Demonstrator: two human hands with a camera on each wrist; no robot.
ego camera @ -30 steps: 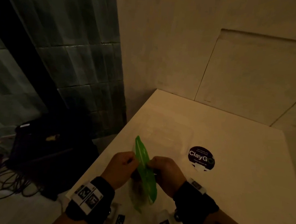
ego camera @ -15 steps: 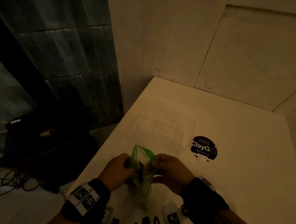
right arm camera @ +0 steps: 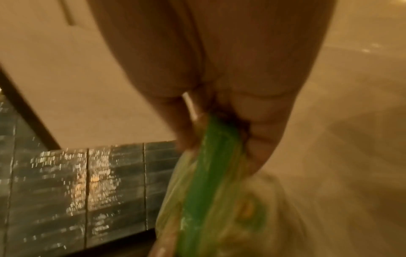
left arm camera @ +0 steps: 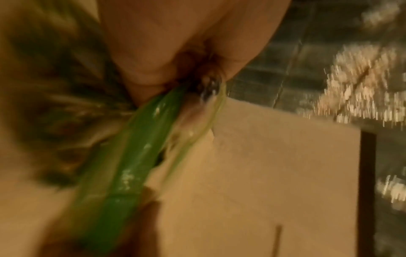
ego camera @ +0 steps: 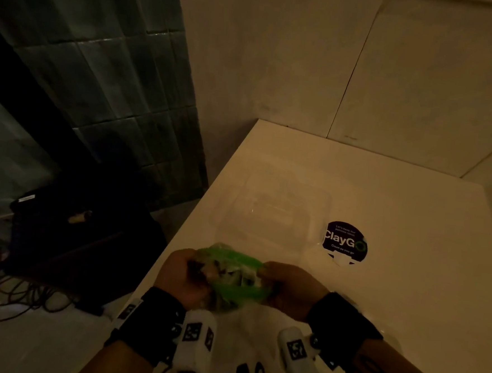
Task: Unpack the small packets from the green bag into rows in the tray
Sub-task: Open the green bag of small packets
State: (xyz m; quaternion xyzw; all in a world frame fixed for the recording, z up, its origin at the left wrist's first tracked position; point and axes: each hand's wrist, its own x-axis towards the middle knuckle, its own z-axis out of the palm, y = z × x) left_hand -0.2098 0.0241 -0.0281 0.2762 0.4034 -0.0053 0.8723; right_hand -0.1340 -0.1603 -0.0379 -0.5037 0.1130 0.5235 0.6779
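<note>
Both hands held a crinkled green plastic bag (ego camera: 234, 275) just above the near edge of a pale, smooth-topped table (ego camera: 392, 284). The left hand (ego camera: 182, 275) gripped the bag's left end, its fingers curled tight round the plastic; the left wrist view, badly blurred, showed a thumb and finger (left arm camera: 153, 57) closed on the green rim band (left arm camera: 129, 165), no gap between them. The right hand (ego camera: 289, 285) gripped the opposite end in the same way. In the right wrist view its fingers (right arm camera: 259, 132) were pinched narrow on the green band (right arm camera: 208, 173), with thin, translucent bag film (right arm camera: 270, 208) bunched below them.

Between the two hands the bag's mouth stood pulled open towards the head camera. Pale and dark shapes showed inside (ego camera: 224, 272), which appeared to be the small packets, though blur made it impossible to count them or tell them apart.

A clear, shallow plastic tray (ego camera: 322, 203) sat on the table beyond the bag, apart from both hands. Its faint outline was hard to trace against the pale top, and I could not tell what lay in it. A round dark sticker printed "ClayGo" (ego camera: 344, 241) lay on the table just right of the tray.

Black wrist straps (ego camera: 156, 322) wrapped both forearms. Dark tiled wall (ego camera: 101, 74) stood left of the table, with a black bag (ego camera: 75, 232) and loose cables (ego camera: 4, 294) on the floor below it.
</note>
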